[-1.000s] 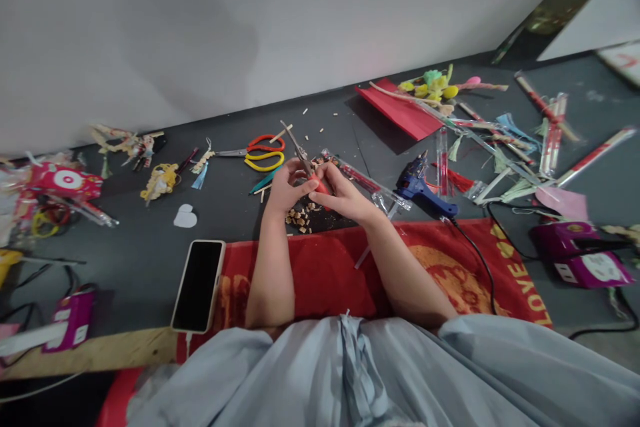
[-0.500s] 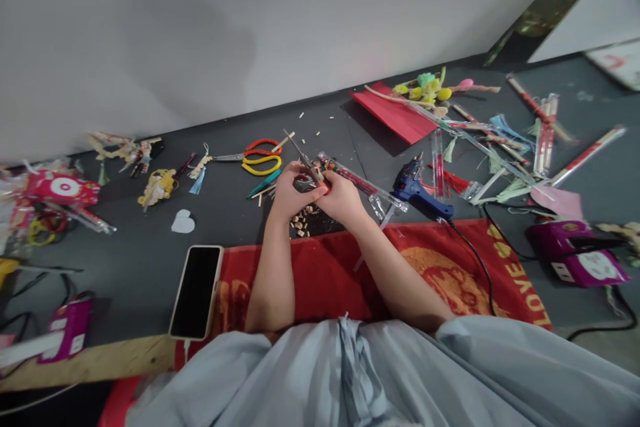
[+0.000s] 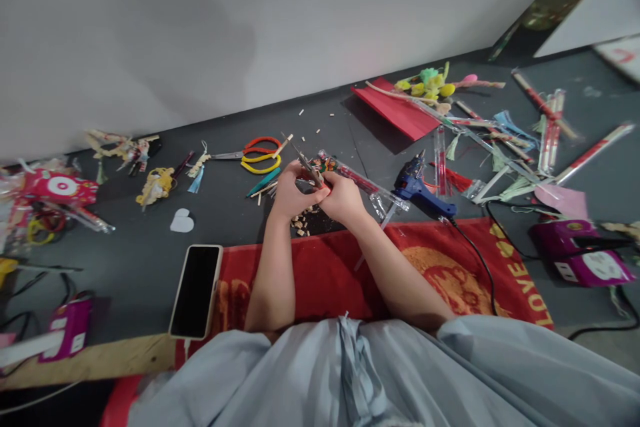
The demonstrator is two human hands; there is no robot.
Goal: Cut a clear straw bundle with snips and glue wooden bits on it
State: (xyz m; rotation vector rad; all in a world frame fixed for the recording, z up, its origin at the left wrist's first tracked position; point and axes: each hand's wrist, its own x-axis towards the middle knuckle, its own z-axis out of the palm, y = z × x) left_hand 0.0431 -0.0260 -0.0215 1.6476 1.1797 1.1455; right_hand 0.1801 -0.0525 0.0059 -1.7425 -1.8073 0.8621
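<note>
My right hand (image 3: 346, 199) is closed around the red handle of a pair of scissors (image 3: 305, 163), whose blades point up and to the left. My left hand (image 3: 291, 195) is curled beside the blades, its thumb reaching the right hand near the handle. What its fingers pinch is hidden. A thin wooden stick (image 3: 283, 146) shows beyond the left fingertips, close to the blade tips; whether it is held I cannot tell. Cut wooden bits (image 3: 301, 221) lie under the hands. A teal pointed object (image 3: 263, 183) and loose sticks are left of them.
Scissors with red and yellow handles (image 3: 261, 155) lie behind my left hand. A blue glue gun (image 3: 424, 188) and red paper (image 3: 397, 112) are on the right, with wrapped sticks and tassels beyond. A phone (image 3: 196, 291) rests front left, by the red towel (image 3: 320, 273).
The view has shifted slightly. Both hands keep almost the same place and grip, and the blade tips and the wooden stick near them sit a touch lower.
</note>
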